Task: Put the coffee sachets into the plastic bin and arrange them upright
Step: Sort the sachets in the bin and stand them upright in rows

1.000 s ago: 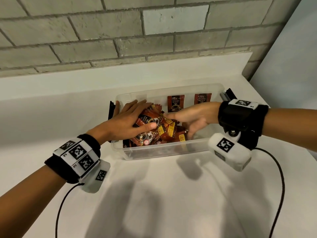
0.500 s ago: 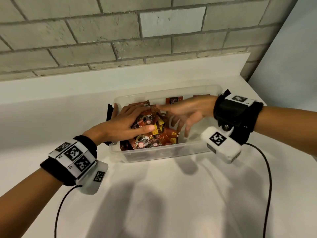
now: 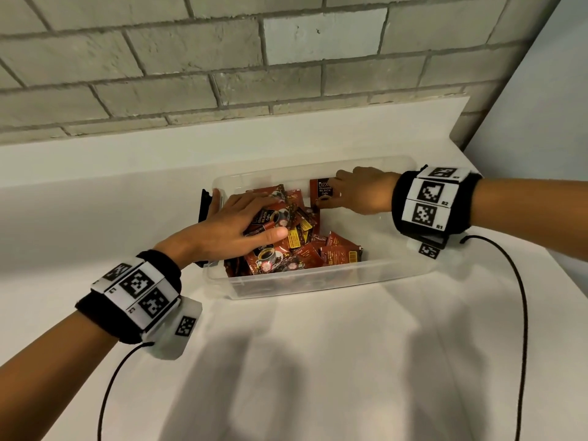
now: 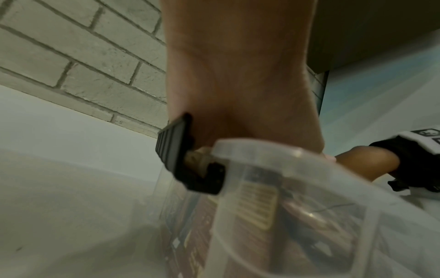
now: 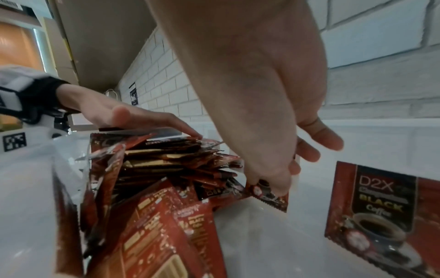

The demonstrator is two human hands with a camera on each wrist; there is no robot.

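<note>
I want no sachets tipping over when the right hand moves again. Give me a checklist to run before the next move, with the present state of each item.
1. Left hand lies flat on the sachet pile, steadying it: ok.
2. Right hand pinches one sachet by a corner: ok.
3. Pinched sachet upright: not ok, it hangs tilted.
4. Bare floor on the right side of the plastic bin for placing it: ok.
5. Sachet against the back wall stands upright: ok.
6. Pile arranged upright: not ok, the sachets lean and overlap.
7. Black latch clear of the fingers: cannot tell.
</note>
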